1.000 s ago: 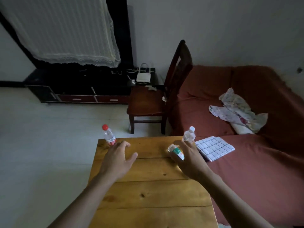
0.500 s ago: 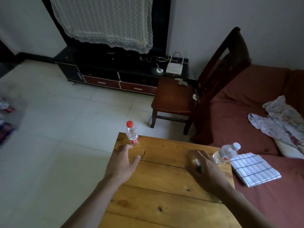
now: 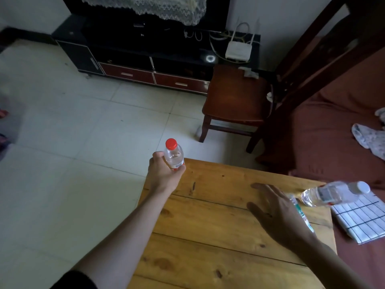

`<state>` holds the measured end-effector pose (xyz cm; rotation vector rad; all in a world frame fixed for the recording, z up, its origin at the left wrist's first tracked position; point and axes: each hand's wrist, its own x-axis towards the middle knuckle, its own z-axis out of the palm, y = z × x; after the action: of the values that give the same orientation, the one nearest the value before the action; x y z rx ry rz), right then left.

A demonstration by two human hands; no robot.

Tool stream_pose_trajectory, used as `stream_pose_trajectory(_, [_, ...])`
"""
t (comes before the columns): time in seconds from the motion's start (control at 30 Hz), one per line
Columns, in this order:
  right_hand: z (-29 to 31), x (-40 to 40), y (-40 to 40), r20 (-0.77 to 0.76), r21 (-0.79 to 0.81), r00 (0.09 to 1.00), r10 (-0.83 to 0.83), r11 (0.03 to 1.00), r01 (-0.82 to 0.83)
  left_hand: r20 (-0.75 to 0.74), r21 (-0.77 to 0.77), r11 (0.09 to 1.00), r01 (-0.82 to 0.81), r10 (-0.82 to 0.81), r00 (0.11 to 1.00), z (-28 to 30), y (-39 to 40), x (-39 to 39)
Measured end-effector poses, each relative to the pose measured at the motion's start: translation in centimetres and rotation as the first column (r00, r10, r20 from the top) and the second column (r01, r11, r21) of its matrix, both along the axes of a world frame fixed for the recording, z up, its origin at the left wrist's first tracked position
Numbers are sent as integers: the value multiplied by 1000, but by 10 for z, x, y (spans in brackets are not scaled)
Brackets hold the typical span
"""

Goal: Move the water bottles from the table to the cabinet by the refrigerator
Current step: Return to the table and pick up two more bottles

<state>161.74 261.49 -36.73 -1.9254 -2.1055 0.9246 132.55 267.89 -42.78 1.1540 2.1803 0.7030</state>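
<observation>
My left hand [image 3: 164, 174] grips a small clear water bottle with a red cap [image 3: 174, 154] at the far left corner of the wooden table [image 3: 218, 243]. A second clear bottle with a white cap [image 3: 333, 193] stands tilted in view at the table's far right edge. A third bottle with a green label [image 3: 300, 211] lies on the table, mostly hidden under my right hand [image 3: 279, 213]. That hand hovers over it with fingers spread and straight, holding nothing that I can see.
A checked cloth [image 3: 362, 220] lies on the red sofa [image 3: 333, 142] right of the table. A wooden chair [image 3: 237, 101] stands beyond the table, in front of a black TV stand [image 3: 145, 59]. Tiled floor [image 3: 73, 153] stretches to the left.
My left hand has reached forward and closed around the red-capped bottle. The view has shifted closer and leftward. My right hand stays spread over the green-labelled bottle.
</observation>
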Motion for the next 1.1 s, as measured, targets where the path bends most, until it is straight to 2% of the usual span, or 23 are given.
stream_pose_trajectory(0.27, [-30, 12, -22, -26, -57, 999, -38, 998, 36, -11, 153, 985, -86, 89, 996, -34, 20, 4])
stream_pose_trajectory(0.43, [-41, 19, -31, -36, -116, 997, -63, 992, 58, -25, 211, 975, -77, 84, 996, -41, 21, 6])
stream_pose_trajectory(0.63, [-39, 29, -38, -64, -102, 996, -65, 993, 58, -112, 235, 970, 61, -36, 993, -42, 2, 18])
stream_pose_trajectory(0.8, [-30, 41, -45, -55, -92, 994, -99, 991, 94, -78, 204, 964, 171, -158, 984, -47, -25, 51])
stream_pose_trajectory(1.1, [-33, 81, -67, -73, -49, 988, -133, 990, 130, -54, 241, 901, 361, -359, 932, -41, -64, 140])
